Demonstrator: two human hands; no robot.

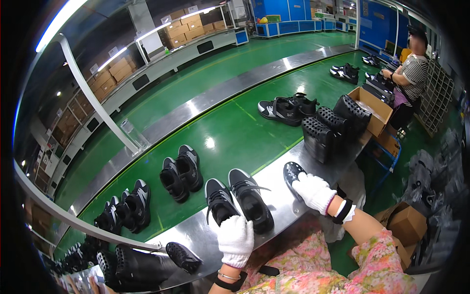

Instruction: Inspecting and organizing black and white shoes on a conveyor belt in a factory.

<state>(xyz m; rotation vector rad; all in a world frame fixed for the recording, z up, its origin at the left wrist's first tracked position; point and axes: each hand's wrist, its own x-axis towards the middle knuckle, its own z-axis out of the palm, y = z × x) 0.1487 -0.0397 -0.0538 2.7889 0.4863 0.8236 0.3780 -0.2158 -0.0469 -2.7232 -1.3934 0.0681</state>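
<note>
On shoes [238, 201], gloved hands [274, 215] outstretched

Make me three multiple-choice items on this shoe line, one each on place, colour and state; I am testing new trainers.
1. Where does the right hand rest?
A. on an insole on the metal ledge
B. in a cardboard box
C. on the floor

2. What colour is the belt?
A. blue
B. green
C. red

3. How is the left hand?
A. bare
B. gloved, at a shoe
C. holding a box

A: the white glove lies over the dark insole.
B: the belt under the shoes is green.
B: the white glove touches the shoe's heel.
</note>
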